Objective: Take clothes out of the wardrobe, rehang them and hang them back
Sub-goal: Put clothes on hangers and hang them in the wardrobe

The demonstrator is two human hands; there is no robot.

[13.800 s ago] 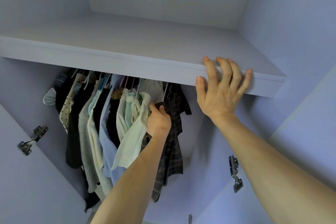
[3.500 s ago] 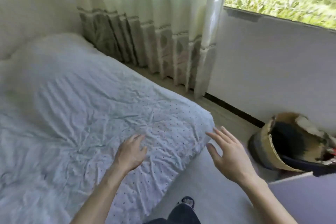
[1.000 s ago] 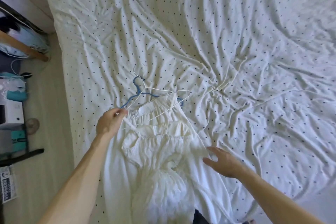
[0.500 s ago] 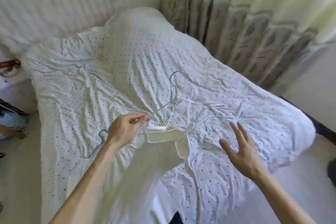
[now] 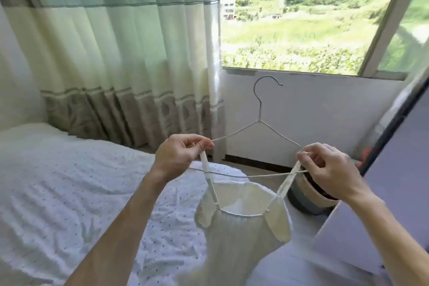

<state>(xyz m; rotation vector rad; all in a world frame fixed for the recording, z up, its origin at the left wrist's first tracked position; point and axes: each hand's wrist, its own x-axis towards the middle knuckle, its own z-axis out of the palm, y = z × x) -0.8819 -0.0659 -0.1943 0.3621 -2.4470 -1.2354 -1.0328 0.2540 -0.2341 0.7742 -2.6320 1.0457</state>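
Holding a thin wire hanger [image 5: 260, 109] upright in the air beside the bed [image 5: 58, 181], hook on top, for seating both straps on its sloped shoulders. Pinching one narrow strap [image 5: 207, 173] against the wire end with the left hand [image 5: 178, 155], fingers curled; pinching the other strap [image 5: 287, 181] likewise with the right hand [image 5: 329, 169]. Letting the cream camisole dress [image 5: 241, 230] dangle between and below the hands: light, crinkled, limp fabric against stiff, slippery-looking wire.

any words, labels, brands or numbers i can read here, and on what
None: no text is readable here.
No lettering on the white wire hanger, white strappy top, dotted bedsheet or curtain: plain or patterned only.
Red patch at the right edge: too blurred to tell.
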